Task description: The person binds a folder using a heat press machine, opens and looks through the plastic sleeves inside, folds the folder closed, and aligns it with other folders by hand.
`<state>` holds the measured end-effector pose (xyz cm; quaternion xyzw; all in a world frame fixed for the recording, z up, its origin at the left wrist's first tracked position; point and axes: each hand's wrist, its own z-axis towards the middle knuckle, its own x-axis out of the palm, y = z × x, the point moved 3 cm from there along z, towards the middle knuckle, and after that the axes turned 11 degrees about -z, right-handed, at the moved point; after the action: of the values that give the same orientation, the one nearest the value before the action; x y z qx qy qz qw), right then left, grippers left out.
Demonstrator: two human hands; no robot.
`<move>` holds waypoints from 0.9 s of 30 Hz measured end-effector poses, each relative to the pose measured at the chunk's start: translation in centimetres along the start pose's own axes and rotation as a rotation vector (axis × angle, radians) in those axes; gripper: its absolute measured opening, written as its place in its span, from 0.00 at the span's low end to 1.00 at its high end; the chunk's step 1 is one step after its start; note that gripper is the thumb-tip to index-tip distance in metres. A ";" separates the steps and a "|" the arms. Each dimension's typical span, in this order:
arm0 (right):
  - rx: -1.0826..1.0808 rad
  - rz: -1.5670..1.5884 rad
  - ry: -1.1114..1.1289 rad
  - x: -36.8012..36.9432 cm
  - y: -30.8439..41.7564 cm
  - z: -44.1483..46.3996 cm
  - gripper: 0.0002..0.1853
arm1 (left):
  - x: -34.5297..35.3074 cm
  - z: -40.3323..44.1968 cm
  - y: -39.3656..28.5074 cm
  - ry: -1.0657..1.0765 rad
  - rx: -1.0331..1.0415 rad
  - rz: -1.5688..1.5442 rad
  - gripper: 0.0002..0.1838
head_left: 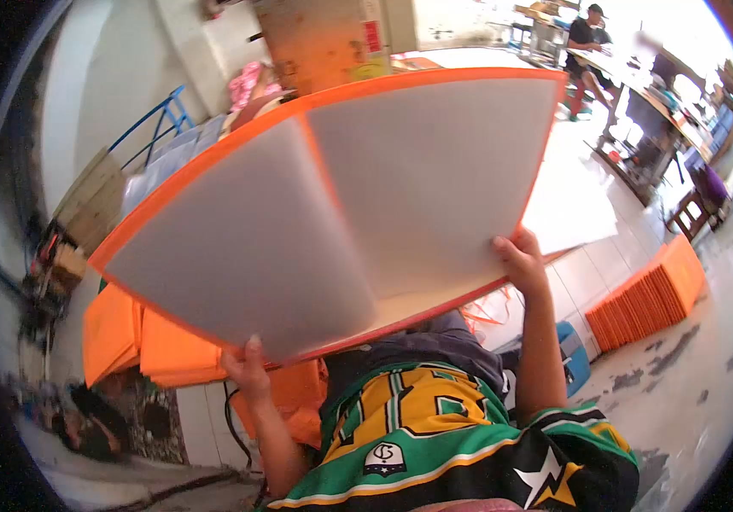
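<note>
Greyish-white sheet (426,162) with orange edging (298,109), orange stack (646,297), green, yellow and black jersey (422,405)

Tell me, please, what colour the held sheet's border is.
The sheet's border is bright orange, showing best in the head view.

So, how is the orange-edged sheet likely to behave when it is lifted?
Probably light: the left hand and right hand grip the orange-edged sheet by its near edge. It may flex, since its surface looks curved.
</note>
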<state>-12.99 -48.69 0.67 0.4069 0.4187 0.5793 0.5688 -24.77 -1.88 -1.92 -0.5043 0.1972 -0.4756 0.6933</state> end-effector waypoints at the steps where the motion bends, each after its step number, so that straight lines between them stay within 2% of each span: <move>1: -0.020 -0.065 -0.008 -0.3 -0.3 0.1 0.21 | 0.5 0.2 0.0 0.037 -0.014 -0.020 0.16; 3: 0.027 -0.022 0.015 -0.6 -0.5 0.0 0.20 | 1.0 0.3 -0.4 0.033 0.094 -0.049 0.16; 6: 0.003 -0.054 -0.003 -0.7 0.0 -0.2 0.21 | 1.1 0.3 -0.6 0.041 0.071 -0.054 0.17; 11: 0.015 0.093 0.017 -0.3 -0.6 0.1 0.20 | 1.0 0.2 -0.9 0.067 0.077 -0.043 0.18; 27: 0.005 0.076 -0.003 -0.4 -1.0 0.1 0.23 | -0.8 0.6 1.3 0.138 0.042 -0.137 0.26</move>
<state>-12.54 -49.08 -0.25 0.4248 0.4037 0.5987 0.5460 -24.05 -0.84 -2.99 -0.4680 0.1992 -0.5595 0.6544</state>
